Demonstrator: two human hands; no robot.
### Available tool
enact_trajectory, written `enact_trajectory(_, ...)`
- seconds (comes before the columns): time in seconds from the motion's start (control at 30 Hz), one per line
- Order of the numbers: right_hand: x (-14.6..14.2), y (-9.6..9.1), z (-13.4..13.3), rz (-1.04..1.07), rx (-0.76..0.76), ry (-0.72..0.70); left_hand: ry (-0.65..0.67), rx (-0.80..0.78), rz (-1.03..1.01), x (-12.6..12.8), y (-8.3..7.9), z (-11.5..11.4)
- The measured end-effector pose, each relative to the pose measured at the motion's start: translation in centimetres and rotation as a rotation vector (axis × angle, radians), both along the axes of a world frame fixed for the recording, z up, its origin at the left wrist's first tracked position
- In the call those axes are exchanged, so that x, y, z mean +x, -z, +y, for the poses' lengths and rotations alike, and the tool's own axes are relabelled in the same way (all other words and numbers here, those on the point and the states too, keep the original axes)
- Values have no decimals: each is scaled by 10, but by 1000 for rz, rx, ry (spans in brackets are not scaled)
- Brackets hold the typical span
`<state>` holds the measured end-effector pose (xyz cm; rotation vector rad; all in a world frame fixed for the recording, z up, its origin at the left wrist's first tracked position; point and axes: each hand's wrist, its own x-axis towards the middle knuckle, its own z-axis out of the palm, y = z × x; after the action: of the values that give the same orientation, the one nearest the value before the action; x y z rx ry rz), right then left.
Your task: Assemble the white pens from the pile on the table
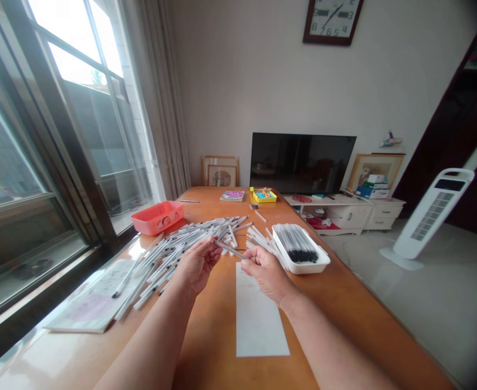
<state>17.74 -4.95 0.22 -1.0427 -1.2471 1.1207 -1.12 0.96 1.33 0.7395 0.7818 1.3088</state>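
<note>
Between my two hands a slim pen (231,249) is held slantwise above the table. My left hand (200,262) pinches its far-left end, and my right hand (266,271) grips its other end with thumb and fingers. Just beyond my left hand lies a large heap of white pens with dark tips (177,246). A strip of white paper (258,325) rests partly under my right hand. To the right, a white tray (322,265) holds many clear pens with black ends. More white pens (260,241) lie loose against that tray's left side.
A red plastic basket (157,218) sits at the table's left edge. An open booklet (92,303) lies under some pens. Farther back are a magazine (232,196) and a yellow box (263,196). A television (301,162) and a white tower fan (431,216) stand beyond the wooden table (210,336).
</note>
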Motion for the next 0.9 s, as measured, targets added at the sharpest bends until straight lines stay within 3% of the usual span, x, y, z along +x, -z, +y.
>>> enact_trajectory(0.27, 5, -2, -3, -16, -118, -46, 90, 27, -76, 2, -7, -6)
enact_trajectory(0.6, 7, 0, 2, 145, -225, -81, 8, -20, -68, 3, -5, -4)
enact_trajectory(0.9, 10, -1, -2, 50, -170, -148, 46, 45, -51, 3, -6, -5)
